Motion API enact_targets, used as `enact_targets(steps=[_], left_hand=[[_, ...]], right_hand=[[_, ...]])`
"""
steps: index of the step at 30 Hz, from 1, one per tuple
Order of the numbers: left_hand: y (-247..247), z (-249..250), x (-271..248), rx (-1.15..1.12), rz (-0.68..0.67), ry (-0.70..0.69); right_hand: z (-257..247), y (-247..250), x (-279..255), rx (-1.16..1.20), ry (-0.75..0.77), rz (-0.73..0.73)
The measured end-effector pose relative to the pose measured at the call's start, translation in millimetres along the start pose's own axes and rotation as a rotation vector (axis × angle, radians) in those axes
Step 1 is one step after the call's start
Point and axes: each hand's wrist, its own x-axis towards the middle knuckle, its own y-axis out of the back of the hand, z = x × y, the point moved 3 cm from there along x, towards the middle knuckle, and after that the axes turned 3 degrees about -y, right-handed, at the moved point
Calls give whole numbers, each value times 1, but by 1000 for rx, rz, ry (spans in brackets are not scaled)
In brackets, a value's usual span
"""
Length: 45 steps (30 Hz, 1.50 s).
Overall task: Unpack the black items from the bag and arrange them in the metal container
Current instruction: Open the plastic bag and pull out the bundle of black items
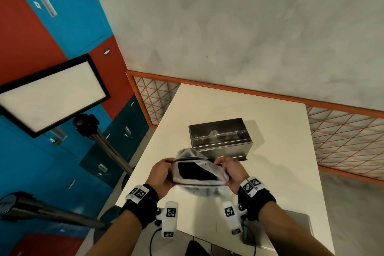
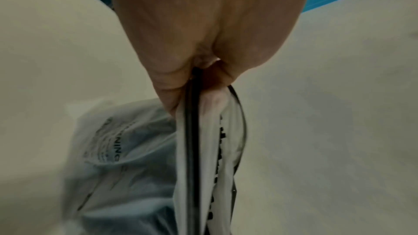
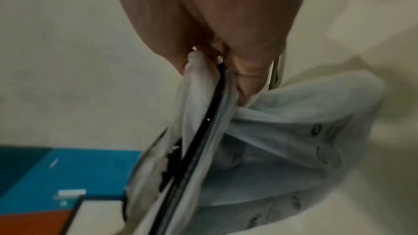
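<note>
A frosted plastic bag (image 1: 194,160) with a black zip rim hangs above the white table (image 1: 276,151), its mouth spread wide. Black contents (image 1: 195,171) show inside it. My left hand (image 1: 163,173) pinches the left end of the rim and my right hand (image 1: 229,169) pinches the right end. In the left wrist view the bag (image 2: 126,149) hangs below the left hand (image 2: 203,33), with printed text on it. In the right wrist view the bag (image 3: 282,140) hangs below the right hand (image 3: 214,24). The open metal container (image 1: 221,138) stands on the table just beyond the bag; no black item shows inside.
An orange-framed mesh fence (image 1: 342,137) runs behind and to the right of the table. A lit panel (image 1: 52,95) on a tripod stands at the left, in front of blue and red cabinets (image 1: 41,27). A grey slab and cables (image 1: 270,233) lie at the table's near edge.
</note>
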Motion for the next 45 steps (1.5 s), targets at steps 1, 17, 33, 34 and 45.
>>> enact_targets(steps=[1,17,33,34,45], left_hand=[[-4,-5,-2,-12,-45,33],[-9,-19,30,498,108,-56],[-13,-23,50,523,-12,-9],[-17,-20,47,530,-59,-16],[-17,-28,68,656,-47,-82]], right_hand=[[0,-3,0,-21,60,-15],[-7,-19,10,-532,266,-40],[0,-16,36,-530,133,-14],[0,-16,37,-510,135,-27],[7,-12,40,-513,191,-68]])
